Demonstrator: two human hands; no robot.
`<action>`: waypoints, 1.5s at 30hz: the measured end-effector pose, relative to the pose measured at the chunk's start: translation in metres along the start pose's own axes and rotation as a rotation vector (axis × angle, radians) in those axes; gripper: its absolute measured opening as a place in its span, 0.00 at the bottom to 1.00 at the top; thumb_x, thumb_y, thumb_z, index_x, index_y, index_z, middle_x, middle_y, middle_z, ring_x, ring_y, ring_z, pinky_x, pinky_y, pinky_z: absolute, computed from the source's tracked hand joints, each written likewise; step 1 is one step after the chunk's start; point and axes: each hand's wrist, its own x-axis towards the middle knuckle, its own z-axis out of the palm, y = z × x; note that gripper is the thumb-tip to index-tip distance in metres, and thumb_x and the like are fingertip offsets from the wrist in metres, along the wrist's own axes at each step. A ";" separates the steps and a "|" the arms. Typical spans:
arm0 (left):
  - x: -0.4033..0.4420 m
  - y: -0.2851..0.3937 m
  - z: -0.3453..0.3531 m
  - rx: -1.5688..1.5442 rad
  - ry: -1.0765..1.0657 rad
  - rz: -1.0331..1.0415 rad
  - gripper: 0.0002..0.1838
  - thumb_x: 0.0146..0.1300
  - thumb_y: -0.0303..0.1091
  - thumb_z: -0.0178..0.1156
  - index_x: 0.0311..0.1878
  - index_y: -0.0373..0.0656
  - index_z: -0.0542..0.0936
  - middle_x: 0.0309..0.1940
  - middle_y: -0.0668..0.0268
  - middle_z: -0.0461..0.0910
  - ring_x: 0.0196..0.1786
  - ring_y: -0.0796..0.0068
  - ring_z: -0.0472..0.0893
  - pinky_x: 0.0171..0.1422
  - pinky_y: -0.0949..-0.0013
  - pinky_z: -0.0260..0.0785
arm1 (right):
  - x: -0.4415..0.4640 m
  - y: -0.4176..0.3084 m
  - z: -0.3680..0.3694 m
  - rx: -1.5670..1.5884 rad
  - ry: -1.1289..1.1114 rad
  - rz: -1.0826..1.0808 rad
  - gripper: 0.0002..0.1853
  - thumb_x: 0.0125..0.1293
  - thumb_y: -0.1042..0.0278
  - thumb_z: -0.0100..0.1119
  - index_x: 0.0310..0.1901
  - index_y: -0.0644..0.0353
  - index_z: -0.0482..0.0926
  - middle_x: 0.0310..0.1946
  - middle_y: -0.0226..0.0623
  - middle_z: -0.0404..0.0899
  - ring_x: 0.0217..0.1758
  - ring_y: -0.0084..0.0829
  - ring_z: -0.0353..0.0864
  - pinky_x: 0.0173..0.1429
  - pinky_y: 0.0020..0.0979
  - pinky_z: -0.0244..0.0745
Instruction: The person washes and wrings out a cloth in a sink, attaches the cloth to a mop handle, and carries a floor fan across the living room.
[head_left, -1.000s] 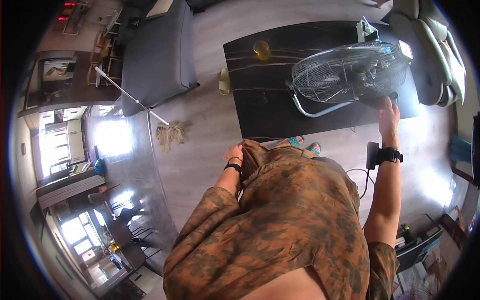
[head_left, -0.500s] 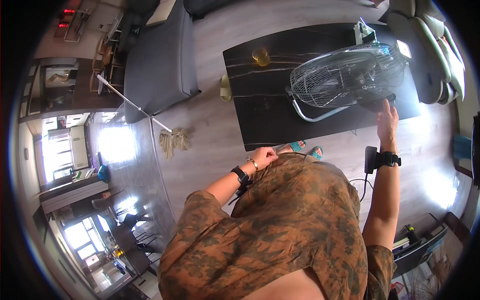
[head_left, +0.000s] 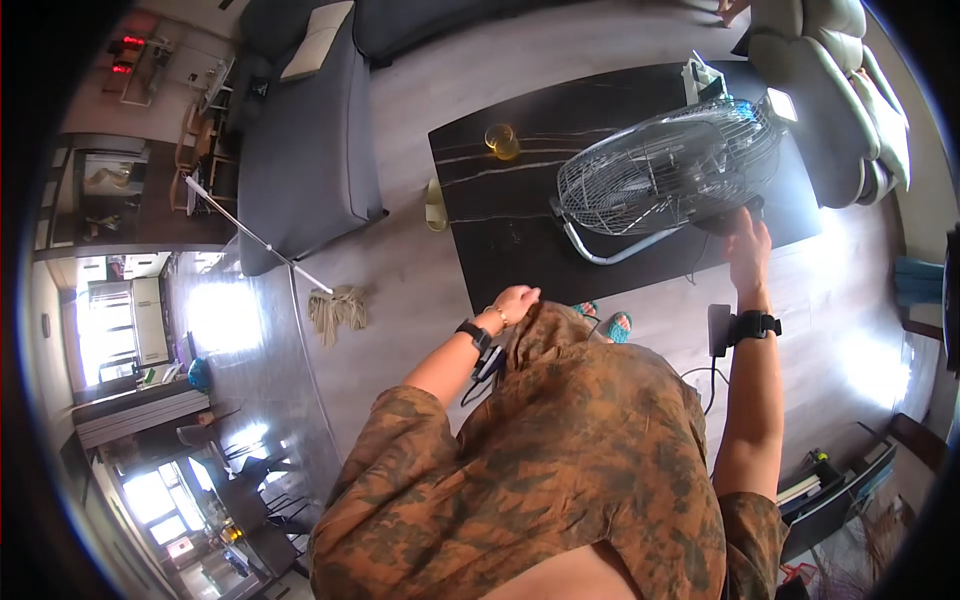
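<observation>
A silver metal fan point(head_left: 660, 170) with a wire cage stands on the black table point(head_left: 490, 240), resting on its curved tube foot. My right hand point(head_left: 746, 250) is at the dark motor housing at the fan's near right side, fingers closed against it. My left hand point(head_left: 516, 303) pinches the edge of the brown leaf-patterned shirt point(head_left: 590, 430) near the table's front edge. A glass with yellow liquid point(head_left: 502, 142) sits on the table, left of the fan. Behind the fan is a white holder point(head_left: 703, 80).
A mop point(head_left: 338, 310) leans left of the table by a grey sofa point(head_left: 310, 150). A pale slipper point(head_left: 435, 205) lies at the table's left side. Light armchairs point(head_left: 820, 110) stand at the right. Someone's bare foot point(head_left: 732, 12) shows at the top.
My left hand has let go of the shirt edge, moved inward, then taken the cloth again. The view has shifted, with the fan appearing lower and further left; my right hand stays at it.
</observation>
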 end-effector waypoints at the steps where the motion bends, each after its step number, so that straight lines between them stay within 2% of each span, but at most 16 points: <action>1: -0.004 -0.017 0.001 -0.048 -0.034 -0.061 0.15 0.58 0.44 0.49 0.31 0.42 0.77 0.26 0.61 0.78 0.32 0.67 0.77 0.37 0.66 0.68 | -0.002 -0.002 -0.001 0.016 -0.023 -0.004 0.16 0.59 0.57 0.55 0.29 0.60 0.61 0.13 0.27 0.63 0.09 0.20 0.64 0.12 0.20 0.58; 2: -0.012 -0.031 0.001 -0.097 -0.069 -0.122 0.16 0.59 0.45 0.48 0.32 0.42 0.78 0.26 0.60 0.78 0.32 0.65 0.78 0.38 0.67 0.68 | -0.002 -0.002 -0.002 0.025 -0.029 0.010 0.16 0.59 0.57 0.55 0.29 0.60 0.61 0.13 0.27 0.63 0.10 0.20 0.64 0.12 0.19 0.58; 4: -0.034 -0.050 0.000 0.114 -0.221 -0.284 0.15 0.56 0.45 0.50 0.33 0.43 0.78 0.26 0.63 0.78 0.31 0.69 0.77 0.38 0.69 0.68 | -0.001 0.000 -0.004 0.042 -0.040 0.038 0.16 0.59 0.57 0.55 0.28 0.59 0.61 0.13 0.27 0.62 0.10 0.19 0.64 0.12 0.19 0.58; 6: -0.039 -0.118 0.020 0.902 -0.655 0.068 0.12 0.54 0.43 0.49 0.30 0.48 0.78 0.28 0.68 0.78 0.37 0.77 0.74 0.44 0.78 0.61 | 0.000 0.000 -0.004 0.053 -0.038 0.044 0.16 0.59 0.57 0.55 0.28 0.59 0.61 0.13 0.26 0.62 0.10 0.19 0.64 0.12 0.19 0.59; 9: -0.093 -0.133 0.033 0.385 -0.493 -0.280 0.12 0.54 0.43 0.49 0.30 0.47 0.78 0.28 0.67 0.78 0.37 0.75 0.74 0.43 0.76 0.62 | 0.002 0.002 -0.002 0.075 -0.035 0.049 0.17 0.59 0.56 0.55 0.27 0.58 0.61 0.13 0.26 0.61 0.10 0.19 0.64 0.12 0.19 0.59; 15: -0.165 -0.149 0.068 0.216 -0.383 -0.382 0.13 0.54 0.43 0.49 0.31 0.47 0.79 0.29 0.65 0.78 0.37 0.72 0.75 0.42 0.73 0.63 | 0.000 0.002 -0.001 0.085 -0.033 0.046 0.17 0.59 0.56 0.55 0.25 0.56 0.60 0.12 0.26 0.61 0.09 0.19 0.63 0.11 0.18 0.58; 24: -0.178 -0.169 0.102 0.263 -0.336 -0.329 0.14 0.53 0.44 0.49 0.32 0.46 0.79 0.31 0.62 0.78 0.37 0.68 0.76 0.40 0.68 0.66 | -0.002 0.000 0.000 0.068 -0.016 0.064 0.17 0.58 0.56 0.55 0.24 0.55 0.60 0.11 0.26 0.60 0.08 0.19 0.62 0.11 0.19 0.56; 28: -0.173 -0.175 0.107 0.291 -0.335 -0.320 0.14 0.52 0.44 0.49 0.32 0.46 0.79 0.32 0.61 0.78 0.37 0.65 0.77 0.39 0.65 0.67 | 0.002 0.001 -0.004 0.053 -0.019 0.093 0.14 0.58 0.57 0.56 0.26 0.55 0.64 0.14 0.25 0.61 0.14 0.18 0.67 0.14 0.17 0.56; 32: -0.177 -0.179 0.109 0.306 -0.337 -0.305 0.14 0.52 0.44 0.49 0.33 0.46 0.79 0.33 0.60 0.78 0.37 0.63 0.78 0.38 0.63 0.68 | 0.009 -0.006 0.000 0.208 0.035 0.162 0.08 0.56 0.63 0.55 0.33 0.57 0.71 0.25 0.29 0.75 0.21 0.19 0.71 0.17 0.17 0.59; 33: -0.181 -0.180 0.110 0.312 -0.337 -0.303 0.14 0.52 0.44 0.49 0.33 0.46 0.79 0.33 0.59 0.78 0.37 0.63 0.78 0.38 0.63 0.69 | 0.013 -0.007 -0.003 0.248 0.012 0.217 0.07 0.55 0.66 0.54 0.34 0.59 0.72 0.29 0.33 0.78 0.21 0.19 0.72 0.19 0.19 0.63; 36: -0.182 -0.182 0.111 0.349 -0.345 -0.267 0.15 0.51 0.44 0.49 0.33 0.46 0.79 0.34 0.58 0.78 0.37 0.61 0.78 0.37 0.61 0.70 | 0.015 -0.009 -0.010 0.225 -0.042 0.246 0.07 0.54 0.67 0.56 0.32 0.60 0.72 0.26 0.33 0.77 0.21 0.19 0.72 0.20 0.19 0.66; 38: -0.173 -0.182 0.106 0.433 -0.352 -0.218 0.15 0.51 0.44 0.49 0.33 0.45 0.79 0.34 0.58 0.79 0.37 0.60 0.79 0.37 0.60 0.70 | 0.013 -0.009 -0.012 0.261 -0.066 0.245 0.06 0.53 0.69 0.56 0.31 0.61 0.73 0.25 0.33 0.77 0.19 0.19 0.69 0.19 0.19 0.67; 40: -0.156 -0.170 0.093 0.673 -0.324 -0.222 0.15 0.51 0.44 0.49 0.33 0.45 0.79 0.34 0.57 0.79 0.37 0.59 0.79 0.36 0.59 0.71 | 0.014 -0.006 -0.013 0.284 -0.075 0.249 0.06 0.52 0.70 0.56 0.30 0.62 0.73 0.25 0.33 0.76 0.17 0.19 0.68 0.18 0.19 0.66; 41: -0.149 -0.135 0.079 0.848 -0.282 -0.290 0.15 0.55 0.44 0.48 0.34 0.44 0.77 0.32 0.60 0.80 0.34 0.64 0.80 0.31 0.59 0.70 | 0.016 -0.005 -0.015 0.282 -0.074 0.283 0.05 0.51 0.72 0.56 0.28 0.63 0.73 0.24 0.34 0.76 0.15 0.19 0.65 0.16 0.18 0.64; 44: -0.157 -0.093 0.058 -0.630 0.357 -0.731 0.12 0.58 0.41 0.51 0.29 0.43 0.74 0.23 0.67 0.77 0.28 0.74 0.78 0.25 0.71 0.67 | -0.003 -0.008 -0.019 0.362 -0.170 0.315 0.05 0.50 0.75 0.55 0.29 0.66 0.72 0.23 0.36 0.75 0.14 0.20 0.67 0.14 0.18 0.66; 45: -0.158 -0.076 0.056 -0.645 0.368 -0.733 0.12 0.59 0.41 0.51 0.29 0.43 0.74 0.23 0.67 0.76 0.27 0.75 0.77 0.25 0.73 0.66 | -0.012 -0.012 -0.018 0.365 -0.141 0.323 0.05 0.50 0.76 0.55 0.30 0.66 0.72 0.24 0.37 0.75 0.15 0.21 0.69 0.14 0.19 0.67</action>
